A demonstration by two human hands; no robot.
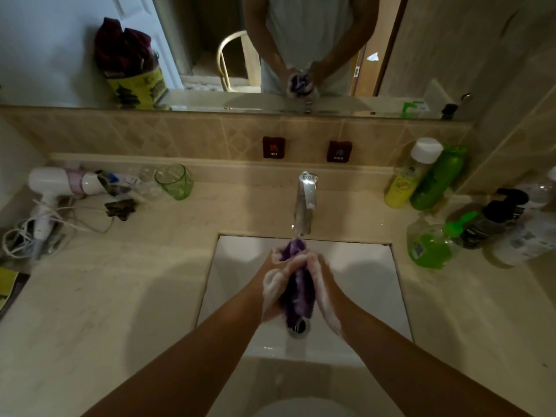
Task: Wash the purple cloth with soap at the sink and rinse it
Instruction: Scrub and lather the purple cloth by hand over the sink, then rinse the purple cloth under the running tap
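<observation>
Here, purple cloth [296, 291] mostly hidden between lathered hands, drain [298, 328] half covered

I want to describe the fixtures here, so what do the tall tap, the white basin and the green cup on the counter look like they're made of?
Tall tap: polished metal, probably chrome, showing bright mirror glints. White basin: glossy ceramic by its smooth sheen. Green cup: see-through tinted glass or plastic; which one is unclear.

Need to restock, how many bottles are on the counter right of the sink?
5, perhaps more hidden: yellow white-capped bottle, dark green bottle, clear green-soap pump bottle, black pump bottle, clear bottle.
</observation>
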